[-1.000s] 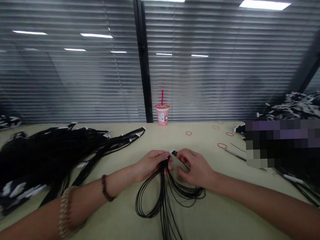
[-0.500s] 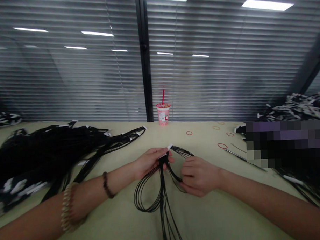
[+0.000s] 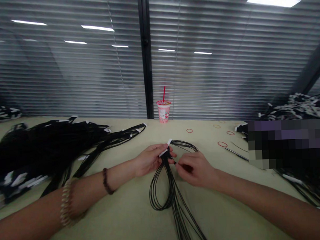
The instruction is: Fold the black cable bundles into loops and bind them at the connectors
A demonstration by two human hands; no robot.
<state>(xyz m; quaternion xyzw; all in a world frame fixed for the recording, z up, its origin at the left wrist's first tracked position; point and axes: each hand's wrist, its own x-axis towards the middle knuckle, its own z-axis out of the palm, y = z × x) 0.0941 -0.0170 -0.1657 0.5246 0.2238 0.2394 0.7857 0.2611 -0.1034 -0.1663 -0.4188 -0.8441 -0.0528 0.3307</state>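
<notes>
My left hand (image 3: 150,159) is closed round the top of a bundle of thin black cords (image 3: 169,189) with small white tags (image 3: 166,149) at its upper end. The bundle lies on the pale green table (image 3: 126,219) and loops out below and behind my hands. My right hand (image 3: 195,168) is closed too, pinching some of the same cords just right of my left fingers. A loop of cord (image 3: 185,146) arcs over behind my right hand. Both wrists rest low over the table.
A big heap of black tagged cords (image 3: 45,148) covers the table's left side, and more lie at the right (image 3: 306,178). A pink cup with a red straw (image 3: 163,111) stands by the window blinds. Several red rubber bands (image 3: 222,144) and a thin rod (image 3: 236,154) lie right of centre.
My right hand slid down the cords, then came back up to my left hand. The loop on the right was drawn in and now arcs behind my hands; the bundle has shifted slightly right.
</notes>
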